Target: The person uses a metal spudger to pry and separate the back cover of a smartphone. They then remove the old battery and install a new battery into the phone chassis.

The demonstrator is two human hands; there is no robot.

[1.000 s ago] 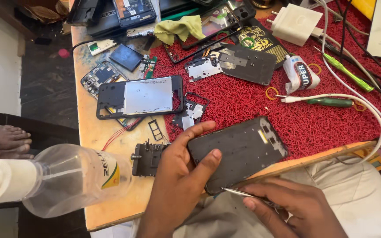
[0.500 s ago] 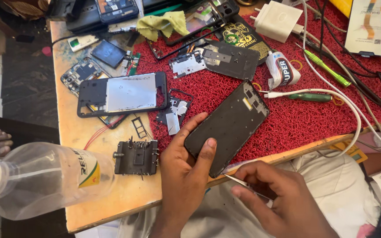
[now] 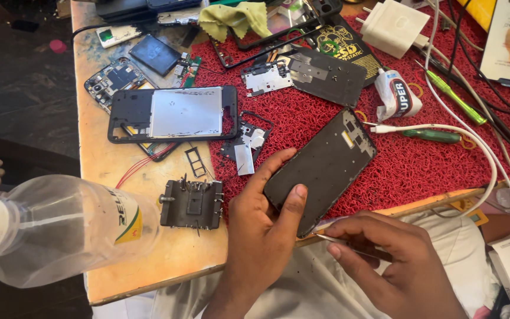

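My left hand [image 3: 264, 227] grips the near end of a black phone frame [image 3: 326, 165], tilted up off the red bristle mat [image 3: 396, 159], thumb on its face. My right hand [image 3: 391, 260] sits just below it and pinches thin metal tweezers [image 3: 332, 241], whose tip touches the frame's lower edge. Both hands are over the table's near edge, above my lap.
A second phone frame with a silver plate [image 3: 175, 113] lies on the wooden table [image 3: 107, 177]. Circuit boards [image 3: 113, 80], a black clamp fixture [image 3: 191, 204], a glue tube [image 3: 398, 94], a green screwdriver [image 3: 432, 136], white charger [image 3: 394, 25] and cable lie around. A clear plastic bottle [image 3: 66, 227] is near left.
The black frame has turned more upright and lifted at its near end in my left hand. My right hand has brought the tweezers up to its lower edge.
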